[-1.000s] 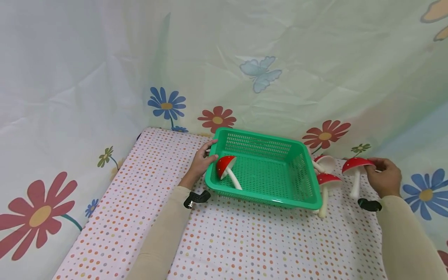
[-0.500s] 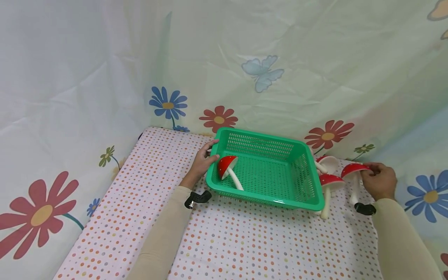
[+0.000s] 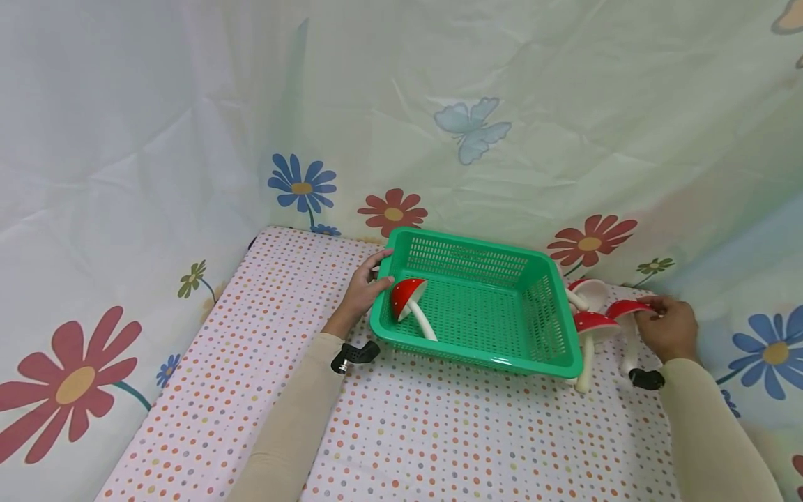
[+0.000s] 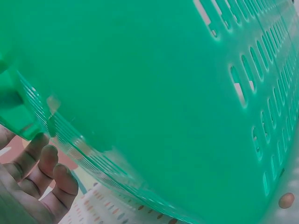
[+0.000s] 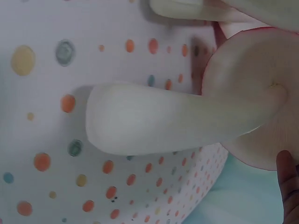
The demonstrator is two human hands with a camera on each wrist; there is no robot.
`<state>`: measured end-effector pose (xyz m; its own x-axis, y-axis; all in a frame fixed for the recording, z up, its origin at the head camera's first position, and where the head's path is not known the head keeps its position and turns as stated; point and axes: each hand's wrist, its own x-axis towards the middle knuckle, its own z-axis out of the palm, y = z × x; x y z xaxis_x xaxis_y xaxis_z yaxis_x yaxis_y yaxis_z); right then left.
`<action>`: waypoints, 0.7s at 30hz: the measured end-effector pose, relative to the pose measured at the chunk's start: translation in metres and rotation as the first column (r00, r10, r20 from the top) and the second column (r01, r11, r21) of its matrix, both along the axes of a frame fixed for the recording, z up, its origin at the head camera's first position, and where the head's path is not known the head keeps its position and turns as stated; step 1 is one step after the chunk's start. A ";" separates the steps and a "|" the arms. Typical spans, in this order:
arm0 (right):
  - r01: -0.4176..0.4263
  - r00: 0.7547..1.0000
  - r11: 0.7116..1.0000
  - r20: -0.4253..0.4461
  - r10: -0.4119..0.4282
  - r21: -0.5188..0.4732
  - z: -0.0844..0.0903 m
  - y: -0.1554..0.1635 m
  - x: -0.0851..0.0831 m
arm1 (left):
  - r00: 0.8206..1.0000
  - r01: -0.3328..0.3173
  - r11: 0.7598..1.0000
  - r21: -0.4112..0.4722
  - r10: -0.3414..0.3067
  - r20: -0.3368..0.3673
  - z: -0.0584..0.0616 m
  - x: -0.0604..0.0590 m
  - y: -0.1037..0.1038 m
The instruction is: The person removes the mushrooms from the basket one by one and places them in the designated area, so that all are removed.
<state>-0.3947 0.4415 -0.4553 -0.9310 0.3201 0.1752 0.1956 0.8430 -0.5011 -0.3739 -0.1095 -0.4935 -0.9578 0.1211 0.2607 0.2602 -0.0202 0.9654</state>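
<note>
My left hand (image 3: 360, 289) grips the left rim of a green plastic basket (image 3: 502, 361), thumb on top; in the left wrist view its fingers (image 4: 65, 179) curl beneath the rim. Inside the basket, at its left end, lies a red-capped toy mushroom (image 3: 408, 298) with a white stem. On the right, my right hand (image 3: 673, 331) pinches the cap edge of another toy mushroom (image 3: 624, 309). Its pale stem (image 5: 154, 119) hangs downward over the dotted cloth, partly behind the wrist strap in the head view. This cap stands right beside a neighbouring mushroom (image 3: 594, 323).
Another mushroom (image 3: 590, 294) lies tilted behind that neighbour, against the basket's right side. A dotted cloth (image 3: 426, 432) covers the table. Printed fabric walls with flowers (image 3: 393, 213) and a butterfly (image 3: 472, 129) rise close behind the table and at both sides.
My right hand has moved left with its mushroom, bringing it up to the mushrooms beside the basket. The left hand and the basket stay in place, apart from a slight shift of the view.
</note>
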 end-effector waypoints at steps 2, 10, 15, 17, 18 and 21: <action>-0.027 1.000 1.000 0.000 0.027 0.007 -0.003 -0.001 0.001 | 1.000 0.009 1.000 -0.003 -0.009 0.003 0.007 0.005 0.000; -0.038 0.999 0.999 -0.032 0.038 -0.013 -0.017 -0.011 0.004 | 0.999 0.029 1.000 -0.009 -0.029 0.022 0.028 0.019 -0.002; -0.064 0.997 0.998 -0.040 0.064 0.001 -0.018 -0.010 0.005 | 0.999 0.036 0.999 -0.008 -0.035 0.025 0.029 0.018 -0.001; -0.074 0.996 0.997 -0.043 0.075 0.014 -0.015 -0.009 0.006 | 0.999 0.037 0.999 -0.009 -0.036 0.025 0.029 0.019 -0.001; -0.079 0.996 0.997 -0.038 0.079 0.016 -0.013 -0.009 0.007 | 0.999 0.036 0.999 -0.009 -0.036 0.027 0.029 0.019 -0.001; -0.098 0.995 0.994 -0.006 0.098 0.044 -0.007 -0.008 0.009 | 0.999 0.032 0.999 -0.011 -0.032 0.025 0.028 0.019 -0.001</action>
